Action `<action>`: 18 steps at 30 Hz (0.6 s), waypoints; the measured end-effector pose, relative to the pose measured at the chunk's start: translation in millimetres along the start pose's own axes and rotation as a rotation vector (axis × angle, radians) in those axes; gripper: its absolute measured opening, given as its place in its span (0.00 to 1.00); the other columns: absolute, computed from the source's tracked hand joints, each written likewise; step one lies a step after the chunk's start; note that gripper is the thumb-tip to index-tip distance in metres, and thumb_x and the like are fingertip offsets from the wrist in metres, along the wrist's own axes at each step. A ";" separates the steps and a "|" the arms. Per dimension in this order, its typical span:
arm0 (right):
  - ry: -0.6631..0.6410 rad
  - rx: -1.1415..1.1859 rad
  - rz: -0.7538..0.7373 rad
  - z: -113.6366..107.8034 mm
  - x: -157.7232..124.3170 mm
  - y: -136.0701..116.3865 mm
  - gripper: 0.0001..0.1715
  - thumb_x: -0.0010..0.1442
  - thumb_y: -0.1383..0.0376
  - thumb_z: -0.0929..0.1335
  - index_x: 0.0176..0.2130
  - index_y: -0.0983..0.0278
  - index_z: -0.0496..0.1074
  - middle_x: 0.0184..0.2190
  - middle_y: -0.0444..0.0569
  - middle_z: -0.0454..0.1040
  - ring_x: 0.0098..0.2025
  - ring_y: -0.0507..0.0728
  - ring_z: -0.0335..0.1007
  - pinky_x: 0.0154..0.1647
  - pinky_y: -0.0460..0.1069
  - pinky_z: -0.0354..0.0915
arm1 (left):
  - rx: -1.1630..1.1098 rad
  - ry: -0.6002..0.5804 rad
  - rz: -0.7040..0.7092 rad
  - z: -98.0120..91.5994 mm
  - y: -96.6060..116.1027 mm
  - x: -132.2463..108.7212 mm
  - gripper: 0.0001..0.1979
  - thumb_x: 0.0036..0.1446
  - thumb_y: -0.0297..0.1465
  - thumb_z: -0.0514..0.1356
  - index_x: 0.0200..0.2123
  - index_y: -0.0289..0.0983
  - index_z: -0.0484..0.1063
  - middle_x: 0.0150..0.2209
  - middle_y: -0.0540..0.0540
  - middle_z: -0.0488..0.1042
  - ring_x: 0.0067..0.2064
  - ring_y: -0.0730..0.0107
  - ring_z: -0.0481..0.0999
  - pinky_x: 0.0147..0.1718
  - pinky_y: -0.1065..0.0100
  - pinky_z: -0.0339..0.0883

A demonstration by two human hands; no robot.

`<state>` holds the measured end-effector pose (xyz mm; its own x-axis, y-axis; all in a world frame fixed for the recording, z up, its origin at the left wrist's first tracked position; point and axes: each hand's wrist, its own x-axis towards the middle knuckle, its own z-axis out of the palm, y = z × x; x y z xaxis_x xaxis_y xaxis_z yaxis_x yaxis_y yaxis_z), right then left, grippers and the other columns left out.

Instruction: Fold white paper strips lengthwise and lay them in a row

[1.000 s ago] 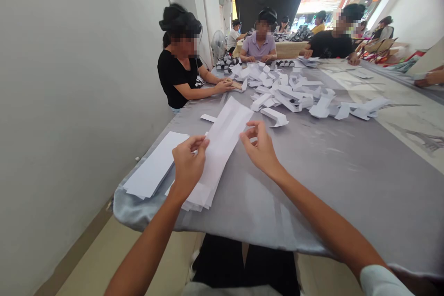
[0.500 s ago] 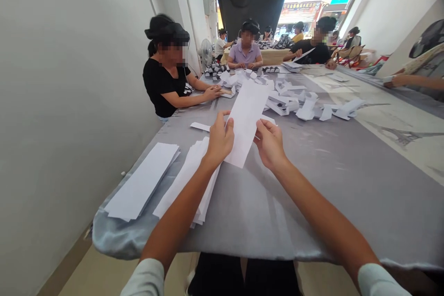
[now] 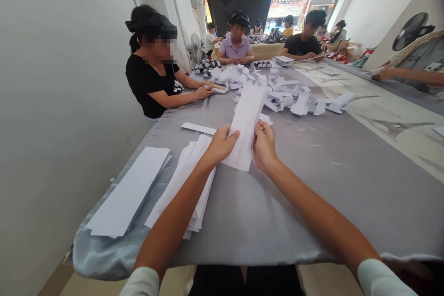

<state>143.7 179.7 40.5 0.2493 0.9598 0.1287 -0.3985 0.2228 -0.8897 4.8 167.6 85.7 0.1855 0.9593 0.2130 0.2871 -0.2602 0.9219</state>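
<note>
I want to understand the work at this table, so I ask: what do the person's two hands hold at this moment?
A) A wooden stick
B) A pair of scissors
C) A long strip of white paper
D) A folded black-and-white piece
C. The left hand and the right hand both grip the same long white paper strip, one at each of its long edges.

Pale, loose short sleeves (image 3: 381, 280) cover the upper arms of the wearer at the near edge of the grey-covered worktop (image 3: 277, 222), leaving the forearms bare down to an unadorned left hand (image 3: 222, 145) and right hand (image 3: 265, 145). Black trousers (image 3: 218, 281) show below that same edge.
</note>
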 end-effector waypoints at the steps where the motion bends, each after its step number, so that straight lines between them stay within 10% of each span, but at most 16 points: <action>1: 0.007 0.007 0.000 0.8 -0.8 0.8 0.17 0.65 0.49 0.68 0.41 0.58 0.65 0.38 0.47 0.77 0.38 0.57 0.75 0.39 0.52 0.74 | -0.109 0.016 -0.018 3.2 -2.1 1.0 0.17 0.65 0.38 0.60 0.52 0.35 0.78 0.41 0.43 0.83 0.43 0.57 0.81 0.44 0.62 0.73; 10: 0.076 -0.113 -0.051 6.5 -13.4 8.6 0.25 0.66 0.40 0.67 0.42 0.58 0.67 0.36 0.45 0.74 0.36 0.56 0.72 0.37 0.50 0.70 | -0.266 0.345 0.073 16.3 -8.6 2.7 0.15 0.68 0.35 0.58 0.54 0.36 0.75 0.31 0.47 0.78 0.35 0.66 0.78 0.36 0.68 0.69; 18: -0.031 -0.196 -0.235 5.9 -20.5 2.0 0.27 0.70 0.38 0.64 0.51 0.55 0.60 0.34 0.43 0.73 0.31 0.55 0.72 0.30 0.49 0.67 | -0.304 0.228 0.036 16.0 -9.0 0.1 0.20 0.63 0.43 0.67 0.51 0.35 0.75 0.38 0.40 0.83 0.39 0.61 0.82 0.39 0.66 0.72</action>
<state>132.6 161.5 38.7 0.2866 0.8913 0.3514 -0.1543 0.4049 -0.9013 17.3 168.3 72.3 -0.0335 0.9588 0.2821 -0.0141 -0.2827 0.9591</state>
